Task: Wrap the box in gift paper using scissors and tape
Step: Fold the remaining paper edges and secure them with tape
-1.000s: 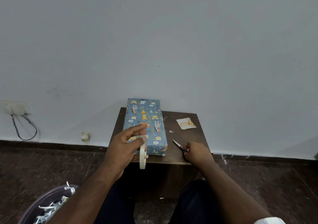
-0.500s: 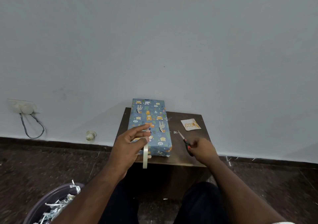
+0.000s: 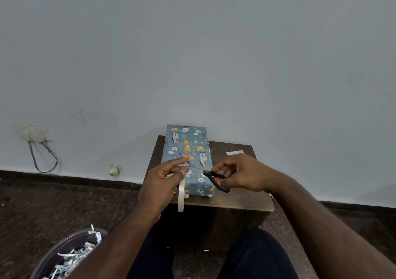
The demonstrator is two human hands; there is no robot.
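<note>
Both hands work over the near end of the wrapped box on the small table.

Left hand holds the tape roll, which hangs edge-on below its fingers; thumb and forefinger pinch a pulled-out strip of tape. Right hand grips the scissors by their black and red handles, blades pointing left toward the pinched tape; whether the blades touch it is too fine to tell. Box, covered in blue animal-print paper, lies lengthwise on the left part of the brown table, far end against the wall. White paper scrap lies at the table's far right. Bin with paper shreds stands on the floor, lower left. Wall socket with cable at left.
</note>
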